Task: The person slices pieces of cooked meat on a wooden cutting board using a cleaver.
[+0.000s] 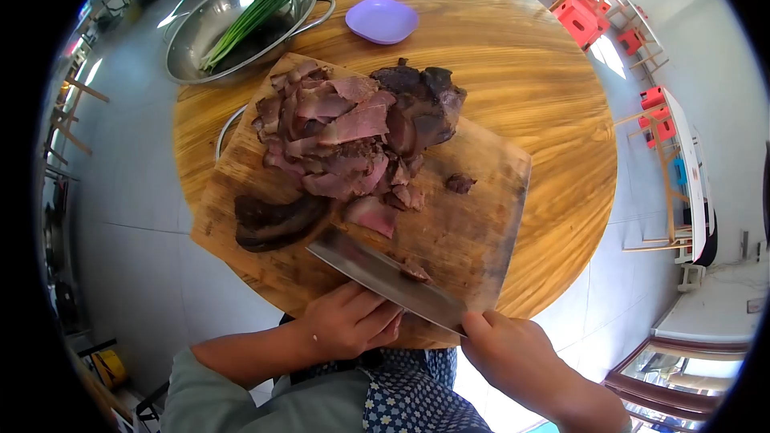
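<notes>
Fingers of the right hand (513, 345) closed round the handle end of a cleaver (385, 279), handle itself hidden in the grip. Left hand (353, 319) at the blade's near side, fingers bent and bunched together; cannot tell whether they clamp anything underneath. Blade slants across the near part of a wooden chopping board (481, 216), its far end just beside a dark strip of meat (281, 223). Small slice (415, 270) along the blade's far edge; touching or merely close, unclear. Beyond it, one broad pink slice (371, 215) at the foot of a heaped pile of sliced meat (337, 128). Dark scrap (460, 184) lies apart, to the right. Dark chunk of meat (421, 108) abuts the pile's right side. Farther across the round table (553, 112): metal basin (180, 56) with long green stalks (261, 12), purple plate (382, 20) to its right. Red stools (577, 22) well off, beyond the table.
</notes>
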### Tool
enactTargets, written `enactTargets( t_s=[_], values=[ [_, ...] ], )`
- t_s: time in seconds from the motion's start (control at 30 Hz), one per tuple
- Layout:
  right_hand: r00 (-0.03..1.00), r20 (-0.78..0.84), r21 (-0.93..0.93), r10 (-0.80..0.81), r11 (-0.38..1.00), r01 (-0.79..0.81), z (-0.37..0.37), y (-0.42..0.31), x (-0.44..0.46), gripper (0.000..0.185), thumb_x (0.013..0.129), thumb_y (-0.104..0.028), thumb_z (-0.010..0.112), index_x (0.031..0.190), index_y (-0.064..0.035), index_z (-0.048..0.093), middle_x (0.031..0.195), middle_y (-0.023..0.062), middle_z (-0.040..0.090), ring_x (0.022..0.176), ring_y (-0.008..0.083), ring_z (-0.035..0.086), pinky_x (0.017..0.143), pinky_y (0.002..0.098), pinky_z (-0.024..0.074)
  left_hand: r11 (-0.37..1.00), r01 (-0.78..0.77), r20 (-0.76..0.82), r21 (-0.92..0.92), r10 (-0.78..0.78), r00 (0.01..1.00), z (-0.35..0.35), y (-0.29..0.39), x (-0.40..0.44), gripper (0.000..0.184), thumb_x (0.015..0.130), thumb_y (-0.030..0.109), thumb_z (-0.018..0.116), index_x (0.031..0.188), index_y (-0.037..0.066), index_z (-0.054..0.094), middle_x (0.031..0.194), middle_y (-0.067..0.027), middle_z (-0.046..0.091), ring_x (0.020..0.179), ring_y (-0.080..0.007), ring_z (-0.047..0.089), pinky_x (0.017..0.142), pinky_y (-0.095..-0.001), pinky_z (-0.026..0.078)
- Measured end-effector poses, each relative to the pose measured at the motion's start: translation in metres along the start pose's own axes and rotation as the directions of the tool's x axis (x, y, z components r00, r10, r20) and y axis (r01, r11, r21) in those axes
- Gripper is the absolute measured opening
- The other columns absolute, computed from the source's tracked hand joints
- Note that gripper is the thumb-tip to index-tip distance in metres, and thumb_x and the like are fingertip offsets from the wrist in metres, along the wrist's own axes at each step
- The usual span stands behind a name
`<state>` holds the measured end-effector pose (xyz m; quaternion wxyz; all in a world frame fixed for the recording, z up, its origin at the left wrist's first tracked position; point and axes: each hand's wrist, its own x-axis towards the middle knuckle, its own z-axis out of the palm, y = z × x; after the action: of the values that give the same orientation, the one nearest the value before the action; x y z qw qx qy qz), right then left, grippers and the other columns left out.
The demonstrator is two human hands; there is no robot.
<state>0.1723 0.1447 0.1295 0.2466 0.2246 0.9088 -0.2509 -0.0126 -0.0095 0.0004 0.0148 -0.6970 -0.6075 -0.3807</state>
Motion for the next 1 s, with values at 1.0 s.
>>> enactTargets(
  t_s=[1.0],
  values=[
    [0.928,-0.366,-0.041,-0.077,0.997,0.066,0.022,0.001,-0.050,0.019,0.093,-0.019,0.070,0.091,-0.0046,0.057,0.077,0.0112,0.062,0.065,0.0321,0.065,0.057,0.0431,0.0532,1.000,0.011,-0.073,0.015,-0.010,0.997,0.003,0.005,-0.003,0.039,0.078,0.011,0.081,0.113,-0.001,0.070,0.116,-0.0152,0.066,0.097,-0.0344,0.069,0.084,-0.0394,0.060]
  ],
)
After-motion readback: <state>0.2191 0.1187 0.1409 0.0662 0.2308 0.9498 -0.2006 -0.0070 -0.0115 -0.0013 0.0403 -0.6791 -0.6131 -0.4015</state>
